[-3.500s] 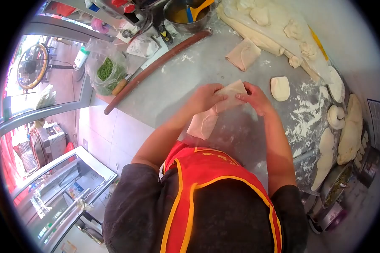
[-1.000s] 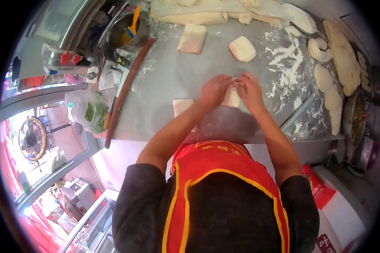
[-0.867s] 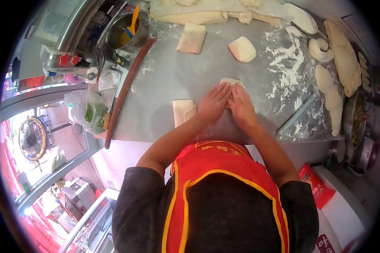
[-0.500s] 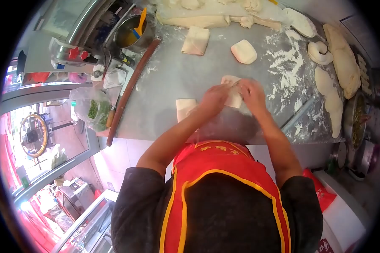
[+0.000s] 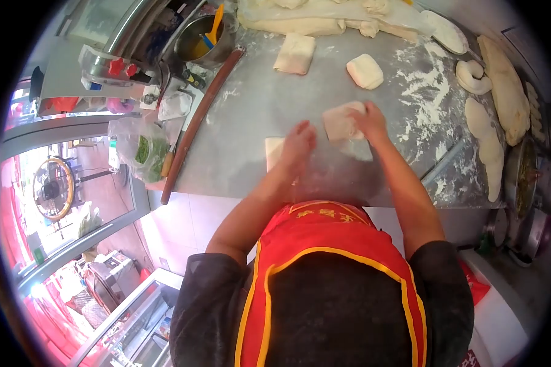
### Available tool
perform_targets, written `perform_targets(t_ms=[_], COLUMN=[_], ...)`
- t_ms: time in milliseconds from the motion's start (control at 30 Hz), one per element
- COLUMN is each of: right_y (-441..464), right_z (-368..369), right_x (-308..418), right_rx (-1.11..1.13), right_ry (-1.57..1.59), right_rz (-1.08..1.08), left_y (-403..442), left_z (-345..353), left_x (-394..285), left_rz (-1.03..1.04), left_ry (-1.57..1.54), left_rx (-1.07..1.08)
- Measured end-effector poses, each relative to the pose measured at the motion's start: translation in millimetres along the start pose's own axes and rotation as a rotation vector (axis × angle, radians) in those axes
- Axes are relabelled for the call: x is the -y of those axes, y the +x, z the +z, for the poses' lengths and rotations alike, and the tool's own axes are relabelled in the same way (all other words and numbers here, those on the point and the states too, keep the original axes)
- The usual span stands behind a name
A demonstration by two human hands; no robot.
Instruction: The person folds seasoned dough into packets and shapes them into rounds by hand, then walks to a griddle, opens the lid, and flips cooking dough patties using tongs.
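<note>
A folded square of dough (image 5: 335, 125) lies on the metal worktop in front of me. My right hand (image 5: 372, 124) is closed on its right edge, fingers curled over the dough. To the left of that piece, my left hand (image 5: 299, 145) is raised off it, fingers loosely apart and slightly blurred, with nothing in them. Another folded dough square (image 5: 273, 151) lies partly hidden behind my left hand and forearm. Farther back sit a folded dough piece (image 5: 295, 54) and a rounder dough piece (image 5: 365, 71).
A long wooden rolling pin (image 5: 203, 125) lies along the left side, near a metal pot (image 5: 197, 44) with a brush and a bag of chopped greens (image 5: 146, 153). Flour (image 5: 431, 92) covers the right side, beside a scraper (image 5: 442, 164) and large dough rolls (image 5: 504, 92).
My left hand has let go of the dough and moved left and down. The right hand stays at the dough's edge, and the piece now lies flatter. The view has shifted slightly.
</note>
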State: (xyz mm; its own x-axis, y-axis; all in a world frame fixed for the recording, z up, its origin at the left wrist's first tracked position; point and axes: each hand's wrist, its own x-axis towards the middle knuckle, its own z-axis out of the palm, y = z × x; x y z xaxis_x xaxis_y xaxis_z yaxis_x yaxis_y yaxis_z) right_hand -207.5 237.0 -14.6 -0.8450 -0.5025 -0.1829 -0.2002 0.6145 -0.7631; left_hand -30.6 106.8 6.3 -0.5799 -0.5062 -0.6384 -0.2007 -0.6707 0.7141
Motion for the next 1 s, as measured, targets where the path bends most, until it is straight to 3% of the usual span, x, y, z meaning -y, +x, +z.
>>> perform_targets(t_ms=[33,100,200,233,300,400,467,500,600,700,800,1000], right_y=[-12,-49,-51,-37,-5,12,14,10,-29,-73,-103,-103], right_z=[-12,-54,-70,-64,-35,-23,-25,-30,-40,-36,-24,-15], right_x=[-16,4,-29,-39,-46,-3,13,19,22,0,-9,-4], right_rx=[0.033,0.438,0.196,0.013,0.035,0.179,0.238,0.204,0.073,-0.048,-0.069,-0.065], right_ry=[-0.006,0.169,-0.048,-0.028,0.298,0.137,0.013,-0.045,-0.145,-0.182,-0.398,-0.421], right_rz=[0.148,0.538,0.196,0.081,0.097,0.104,0.158,0.08,-0.218,-0.551,-0.697,-0.569], left_y=[6,17,42,48,65,87,83,79,33,1,-15,-3], left_z=[0,6,16,24,48,72,77,81,82,61,42,44], left_x=[-9,-29,-26,-23,-18,-6,-19,-31,-49,-8,29,39], left_rz=[0.02,0.057,0.05,0.097,0.21,0.286,0.112,0.025,0.419,0.876,1.2,1.133], left_ry=[0.025,0.072,0.49,0.572,0.736,0.898,0.947,0.966,1.083,1.18,1.463,1.606], left_rx=[0.007,0.032,0.206,0.228,0.273,0.15,0.301,0.375,0.45,0.376,0.358,0.37])
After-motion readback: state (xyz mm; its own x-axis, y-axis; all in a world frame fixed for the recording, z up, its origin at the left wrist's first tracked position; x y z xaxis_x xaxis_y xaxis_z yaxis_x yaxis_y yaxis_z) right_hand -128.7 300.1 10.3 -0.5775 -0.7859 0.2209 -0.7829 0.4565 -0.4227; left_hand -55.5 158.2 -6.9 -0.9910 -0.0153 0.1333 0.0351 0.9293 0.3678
